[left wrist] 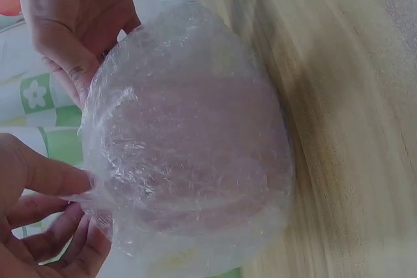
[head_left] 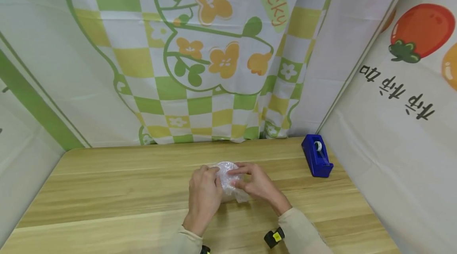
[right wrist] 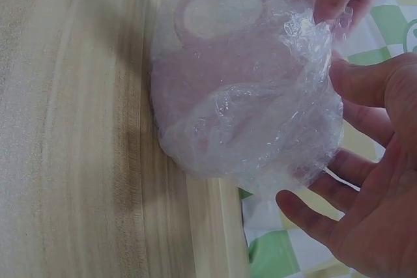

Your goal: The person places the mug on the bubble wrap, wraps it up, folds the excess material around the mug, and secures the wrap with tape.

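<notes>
A pink mug (right wrist: pixel 195 73), its ring handle visible through the plastic, stands on the table inside crinkled clear bubble wrap (head_left: pixel 228 174). My left hand (head_left: pixel 205 188) is at the left of the bundle; in the left wrist view, that hand (left wrist: pixel 49 213) pinches a gathered bit of the wrap at the top between thumb and finger. From the right, my right hand (head_left: pixel 258 184) touches the wrap with thumb and fingers spread over it. The right wrist view has this hand (right wrist: pixel 371 161) with fairly straight fingers along the wrap's upper side.
A blue tape dispenser (head_left: pixel 317 156) with a roll of tape stands at the table's back right corner. Behind the wooden table (head_left: pixel 125 182) hangs a checked, flowered curtain (head_left: pixel 214 115). A wall with fruit pictures rises at the right.
</notes>
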`<state>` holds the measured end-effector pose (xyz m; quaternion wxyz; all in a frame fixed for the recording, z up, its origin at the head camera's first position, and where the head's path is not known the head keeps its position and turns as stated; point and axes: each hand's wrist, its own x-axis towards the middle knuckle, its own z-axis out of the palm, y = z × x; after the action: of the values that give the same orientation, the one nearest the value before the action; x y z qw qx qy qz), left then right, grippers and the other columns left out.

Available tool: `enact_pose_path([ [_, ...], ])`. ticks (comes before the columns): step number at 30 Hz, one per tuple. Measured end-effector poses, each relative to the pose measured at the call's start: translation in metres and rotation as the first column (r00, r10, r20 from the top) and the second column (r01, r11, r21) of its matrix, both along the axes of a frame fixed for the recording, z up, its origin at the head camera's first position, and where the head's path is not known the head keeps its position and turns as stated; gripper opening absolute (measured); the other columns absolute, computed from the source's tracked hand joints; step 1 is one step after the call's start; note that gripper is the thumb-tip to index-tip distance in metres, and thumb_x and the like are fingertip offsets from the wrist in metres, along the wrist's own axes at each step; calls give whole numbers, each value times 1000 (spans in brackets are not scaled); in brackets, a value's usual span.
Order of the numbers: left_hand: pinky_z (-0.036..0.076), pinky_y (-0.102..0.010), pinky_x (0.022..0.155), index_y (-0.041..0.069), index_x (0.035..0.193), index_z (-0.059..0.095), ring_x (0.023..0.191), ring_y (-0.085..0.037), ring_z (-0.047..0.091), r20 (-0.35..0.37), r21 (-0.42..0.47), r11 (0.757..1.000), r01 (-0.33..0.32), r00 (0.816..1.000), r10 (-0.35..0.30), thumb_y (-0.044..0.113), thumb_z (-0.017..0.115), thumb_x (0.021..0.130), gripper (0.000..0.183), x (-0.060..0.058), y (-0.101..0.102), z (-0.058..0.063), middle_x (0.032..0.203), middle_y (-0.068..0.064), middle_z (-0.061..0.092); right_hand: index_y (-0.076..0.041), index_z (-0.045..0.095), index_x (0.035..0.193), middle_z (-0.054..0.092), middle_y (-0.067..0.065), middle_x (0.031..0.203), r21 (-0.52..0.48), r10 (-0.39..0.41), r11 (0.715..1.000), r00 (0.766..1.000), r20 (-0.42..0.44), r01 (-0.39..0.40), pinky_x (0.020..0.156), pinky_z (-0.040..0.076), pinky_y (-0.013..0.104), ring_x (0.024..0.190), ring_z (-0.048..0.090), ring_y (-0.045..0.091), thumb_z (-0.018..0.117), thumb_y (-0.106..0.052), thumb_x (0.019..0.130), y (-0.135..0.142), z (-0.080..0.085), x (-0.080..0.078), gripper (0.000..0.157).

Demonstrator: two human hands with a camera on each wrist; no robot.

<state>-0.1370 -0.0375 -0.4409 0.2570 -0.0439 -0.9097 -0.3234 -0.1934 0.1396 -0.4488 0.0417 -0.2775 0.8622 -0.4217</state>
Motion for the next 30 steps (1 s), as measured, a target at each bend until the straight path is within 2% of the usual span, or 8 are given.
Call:
enact_pose_path([
  [3,54,-43,67,-4,93,77,75,-31,62,-27,-55,999,0,1000,-2,1,74,83,12,2,2,0,82,-14,69,-5,77,114,62,21,134,-8,0,1000,1000,-2,0,103,47,55,126,58,40,76,-7,90,-1,0,-1,24],
  [6,55,-42,69,-5,94,77,77,-31,63,-43,-101,995,9,999,-13,9,75,86,16,6,5,-1,85,-16,71,-6,77,113,63,18,134,-14,-5,1000,1000,2,5,104,46,56,127,57,38,76,-7,90,-1,0,-1,23],
  [9,55,-43,73,-5,98,76,84,-32,64,-28,-136,990,29,999,-34,18,77,88,26,11,7,-1,93,-18,73,-8,78,111,65,15,133,-22,-20,1000,1000,12,20,102,46,59,125,58,36,78,-7,87,-1,1,-1,24],
  [13,55,-45,82,-7,100,75,94,-35,63,3,-170,984,50,999,-50,28,82,85,39,17,9,-3,105,-21,72,-12,79,108,68,13,128,-9,-47,999,999,18,48,94,49,60,120,61,33,82,-10,84,-2,4,-1,24],
  [19,55,-39,74,-8,100,75,90,-31,59,-25,-110,994,22,999,-24,32,90,74,50,22,13,-12,113,-25,70,-14,81,100,74,5,109,24,-63,998,997,35,63,86,53,47,102,65,22,87,-15,79,-2,6,-6,21],
  [23,52,-37,74,-8,101,75,89,-27,56,-27,-58,998,13,1000,-14,27,92,72,49,23,13,-16,117,-25,69,-16,82,96,75,-3,101,57,-55,997,996,67,51,83,53,38,94,62,16,88,-17,78,-2,8,-10,20],
  [27,52,-41,79,-8,104,74,93,-30,58,17,0,999,44,999,-44,17,93,70,46,20,8,-16,121,-22,69,-20,82,95,75,-7,100,95,-17,995,997,77,10,75,52,31,87,61,13,89,-20,78,0,12,-15,18],
  [30,52,-43,84,-8,106,74,96,-31,58,44,14,996,94,995,-94,13,92,70,45,17,0,-15,122,-21,69,-16,81,98,75,-3,102,92,41,995,997,61,-47,73,55,29,83,63,14,88,-21,79,3,13,-17,20],
])
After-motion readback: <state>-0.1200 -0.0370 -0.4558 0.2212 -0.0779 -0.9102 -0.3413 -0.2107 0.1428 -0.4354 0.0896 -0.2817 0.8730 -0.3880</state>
